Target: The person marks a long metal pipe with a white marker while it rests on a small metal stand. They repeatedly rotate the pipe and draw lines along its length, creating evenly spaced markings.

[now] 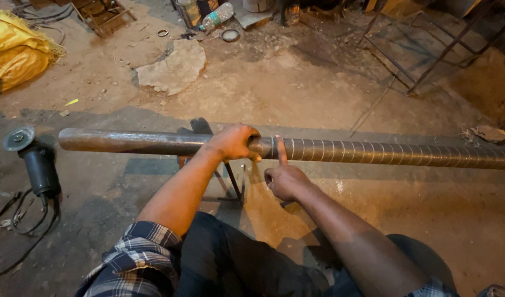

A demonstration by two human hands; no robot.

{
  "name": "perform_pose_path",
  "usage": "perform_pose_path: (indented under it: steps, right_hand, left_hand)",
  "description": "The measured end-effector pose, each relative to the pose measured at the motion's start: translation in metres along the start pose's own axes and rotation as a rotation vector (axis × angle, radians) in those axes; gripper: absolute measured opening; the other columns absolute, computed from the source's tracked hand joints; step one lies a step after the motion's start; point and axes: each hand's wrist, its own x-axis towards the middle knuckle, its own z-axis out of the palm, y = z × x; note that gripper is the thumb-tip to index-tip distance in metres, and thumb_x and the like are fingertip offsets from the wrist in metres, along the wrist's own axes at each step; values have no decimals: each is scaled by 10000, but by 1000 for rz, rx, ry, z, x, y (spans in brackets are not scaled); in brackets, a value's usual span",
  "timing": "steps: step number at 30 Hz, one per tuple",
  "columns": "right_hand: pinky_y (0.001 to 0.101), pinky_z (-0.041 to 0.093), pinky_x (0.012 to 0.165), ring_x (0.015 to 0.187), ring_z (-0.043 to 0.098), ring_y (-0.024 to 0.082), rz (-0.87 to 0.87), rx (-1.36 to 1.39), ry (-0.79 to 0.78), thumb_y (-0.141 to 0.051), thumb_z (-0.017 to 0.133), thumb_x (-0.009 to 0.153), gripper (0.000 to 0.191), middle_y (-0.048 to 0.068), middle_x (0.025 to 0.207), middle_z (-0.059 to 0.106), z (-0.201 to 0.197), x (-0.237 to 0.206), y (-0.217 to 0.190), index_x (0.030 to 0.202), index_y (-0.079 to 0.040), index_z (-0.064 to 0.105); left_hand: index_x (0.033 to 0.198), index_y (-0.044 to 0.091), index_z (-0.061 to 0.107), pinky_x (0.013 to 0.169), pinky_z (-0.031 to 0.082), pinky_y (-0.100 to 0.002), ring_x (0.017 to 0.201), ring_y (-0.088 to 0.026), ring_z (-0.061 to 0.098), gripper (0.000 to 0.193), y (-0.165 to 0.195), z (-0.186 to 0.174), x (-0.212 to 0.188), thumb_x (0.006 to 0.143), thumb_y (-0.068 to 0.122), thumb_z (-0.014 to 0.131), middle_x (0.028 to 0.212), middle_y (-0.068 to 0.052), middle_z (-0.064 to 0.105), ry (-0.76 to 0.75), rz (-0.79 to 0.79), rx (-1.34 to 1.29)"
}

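Observation:
A long steel pipe [373, 151] lies level across the view, resting on a small metal stand [230, 181]. Its right part bears several evenly spaced ring marks; its left part is plain and dark. My left hand [233, 142] is wrapped over the top of the pipe, near where the marks start. My right hand [285, 179] sits just below the pipe with the fingers curled and the index finger stretched up, its tip touching the pipe's side at one of the marks.
An angle grinder [35, 159] with its cable lies on the dirt floor at the left. A yellow sack [13, 52] is at far left, a flat stone [173, 69] behind the pipe, a plastic bottle [217, 15] and tins at the top, metal rod frames [428, 49] at top right.

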Motion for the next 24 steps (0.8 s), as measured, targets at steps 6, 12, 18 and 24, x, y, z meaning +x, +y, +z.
perform_pose_path:
  steps: [6, 12, 18, 24]
  right_hand:
    - [478, 557, 938, 1026, 706, 391, -49, 10, 11, -199, 622, 916, 211, 239, 1577, 334, 5, 4, 4, 1107, -166, 703]
    - [460, 560, 916, 994, 707, 396, -18, 10, 28, -193, 637, 884, 185, 242, 1665, 133, 4, 3, 3, 1046, -155, 717]
    - [486, 569, 915, 1006, 697, 403, -45, -7, 7, -238, 620, 933, 216, 253, 1609, 258, 4, 6, 4, 1124, -184, 703]
    - [399, 441, 1120, 1266, 551, 476, -109, 76, -103, -244, 720, 882, 218, 312, 1651, -120, -28, 10, 11, 1093, -201, 753]
  left_hand:
    - [1193, 61, 720, 917, 538, -455, 1044, -384, 700, 732, -2, 2, 3, 621, 480, 901, 1088, -211, 739, -7, -3, 24]
    - [1192, 59, 717, 902, 551, -445, 1037, -370, 710, 738, -5, 4, 3, 600, 462, 899, 1090, -203, 743, -13, -4, -48]
    - [1201, 62, 708, 921, 548, -443, 1042, -373, 705, 732, -7, 5, 4, 610, 440, 913, 1100, -204, 738, 3, 32, 10]
    - [1346, 51, 584, 961, 551, -428, 1121, -349, 694, 941, -14, 5, 4, 554, 422, 932, 1212, -199, 708, 133, 166, -185]
